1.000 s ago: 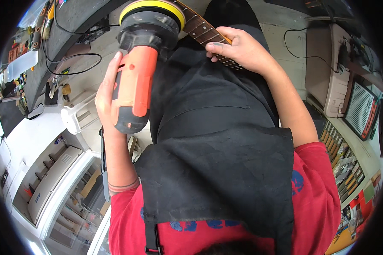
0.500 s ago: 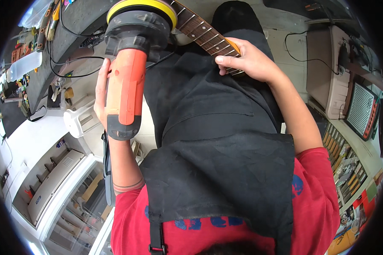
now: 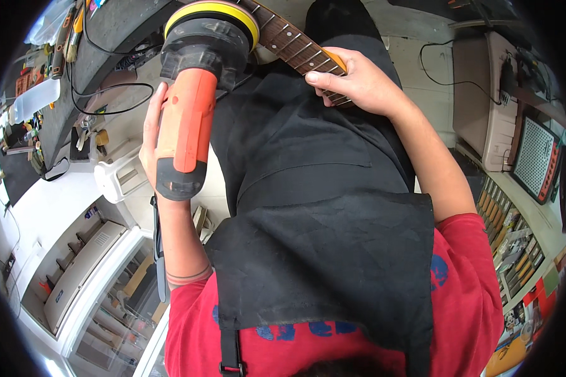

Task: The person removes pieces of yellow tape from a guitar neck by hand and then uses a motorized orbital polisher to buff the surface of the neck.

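Note:
My left hand [image 3: 151,133] is wrapped round the orange body of a power polisher [image 3: 192,122]. Its dark head and round yellow-edged pad [image 3: 242,22] point away from me, at the top of the view. A guitar neck [image 3: 294,48] with a dark fretboard, metal frets and pale dot inlays slants from the upper middle down to the right. My right hand [image 3: 366,80] grips its near end, thumb across the fretboard and fingers underneath. Beyond the pad, the far part of the neck is hidden, and contact between the two cannot be made out.
A dark workbench [image 3: 116,41] with tools and a clear plastic tray [image 3: 36,99] lies at the far left. A black cord [image 3: 116,113] loops beside the polisher. A white stool [image 3: 116,179] stands at left. Racked tools [image 3: 509,239] and a beige cabinet [image 3: 478,94] are at right.
My right hand and the guitar neck have shifted slightly left and away from me. The polisher has tilted a little, its rear end moving slightly left and away. Both grips remain.

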The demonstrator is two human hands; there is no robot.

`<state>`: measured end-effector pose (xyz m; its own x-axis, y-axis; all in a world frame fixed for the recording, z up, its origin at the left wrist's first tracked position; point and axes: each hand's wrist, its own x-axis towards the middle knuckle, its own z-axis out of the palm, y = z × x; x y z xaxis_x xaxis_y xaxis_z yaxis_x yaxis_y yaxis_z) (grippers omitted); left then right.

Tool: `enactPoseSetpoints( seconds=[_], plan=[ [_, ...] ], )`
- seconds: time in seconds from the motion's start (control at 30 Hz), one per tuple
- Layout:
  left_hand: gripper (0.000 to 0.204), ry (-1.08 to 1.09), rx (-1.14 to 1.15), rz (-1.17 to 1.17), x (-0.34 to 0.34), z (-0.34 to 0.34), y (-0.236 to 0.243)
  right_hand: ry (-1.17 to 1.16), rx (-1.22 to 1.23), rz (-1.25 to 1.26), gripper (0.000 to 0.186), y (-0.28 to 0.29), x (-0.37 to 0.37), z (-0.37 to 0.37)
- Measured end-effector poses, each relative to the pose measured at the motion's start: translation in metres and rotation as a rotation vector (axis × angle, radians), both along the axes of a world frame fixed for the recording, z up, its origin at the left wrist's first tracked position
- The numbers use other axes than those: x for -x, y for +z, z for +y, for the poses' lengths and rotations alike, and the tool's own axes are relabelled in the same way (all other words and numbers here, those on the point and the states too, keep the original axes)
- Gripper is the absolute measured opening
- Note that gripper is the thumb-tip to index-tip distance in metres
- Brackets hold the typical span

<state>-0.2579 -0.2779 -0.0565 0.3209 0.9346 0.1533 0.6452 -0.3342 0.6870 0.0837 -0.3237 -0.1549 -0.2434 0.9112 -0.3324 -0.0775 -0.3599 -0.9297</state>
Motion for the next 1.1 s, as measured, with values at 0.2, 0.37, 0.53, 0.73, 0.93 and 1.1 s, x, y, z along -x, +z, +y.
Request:
enactPoseSetpoints(
  seconds=[0.2, 0.37, 0.53, 0.73, 0.93, 1.1],
  plan=[
    [0.078, -0.060, 0.027, 0.051, -0.002, -0.003, 0.001, -0.014, 0.011, 0.003, 0.035, -0.002, 0.001, -0.001],
    [0.081, 0.033, 0.058, -0.034, -0.004, -0.001, 0.000, -0.016, 0.017, -0.013, 0.037, 0.001, 0.001, 0.000],
    [0.083, -0.030, -0.034, 0.046, -0.004, 0.002, 0.001, -0.016, 0.028, -0.029, 0.039, 0.002, 0.001, 0.001],
    [0.080, -0.053, -0.061, 0.101, -0.008, -0.001, 0.005, -0.010, 0.046, -0.053, 0.042, 0.004, 0.000, 0.001],
    [0.080, 0.018, -0.012, 0.045, -0.008, 0.000, 0.005, -0.019, 0.026, -0.039, 0.043, 0.006, 0.002, 0.000],
    [0.079, 0.011, 0.055, -0.037, -0.003, 0.002, 0.002, 0.000, 0.050, -0.065, 0.043, 0.004, 0.001, 0.001]
  ],
)
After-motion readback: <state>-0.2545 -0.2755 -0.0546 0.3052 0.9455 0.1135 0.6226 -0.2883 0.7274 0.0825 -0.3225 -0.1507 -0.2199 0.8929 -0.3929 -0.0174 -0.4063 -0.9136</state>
